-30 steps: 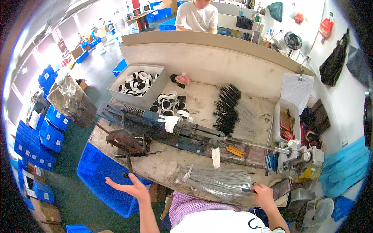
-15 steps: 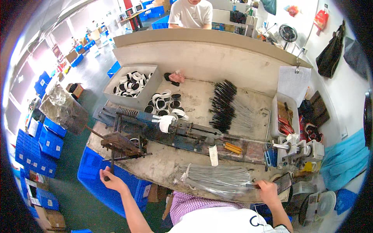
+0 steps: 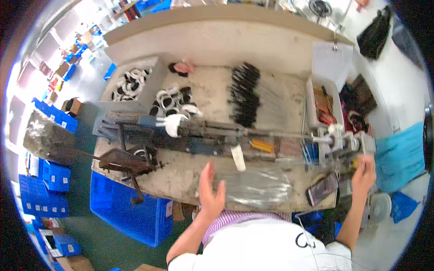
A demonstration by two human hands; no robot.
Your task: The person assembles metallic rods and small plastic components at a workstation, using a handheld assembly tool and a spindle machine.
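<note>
My left hand (image 3: 211, 192) is raised over the bench's front edge, fingers and thumb apart, with nothing in it. Just right of it lies a bundle of thin, clear-grey rods or wires (image 3: 260, 187). My right hand (image 3: 364, 174) is up at the white metal clamp head (image 3: 338, 137) on the right end of a long bench machine (image 3: 199, 143); its fingers are blurred, and whether they hold anything does not show. A thin rod runs along the machine into this head. The machine's lever handle (image 3: 136, 199) hangs free at the left.
Black-bristled brushes (image 3: 245, 95) lie at the bench's middle. White and black rings (image 3: 174, 101) lie beside a box of similar rings (image 3: 153, 86). A phone (image 3: 323, 189) rests near the right front edge. A blue bin (image 3: 126, 207) stands below left; a white tray (image 3: 312, 104) holds tools.
My left hand has let go of the lever handle and moved right toward the bundle. My right hand has gone from the bundle's end to the clamp head. The whole view has shifted.
</note>
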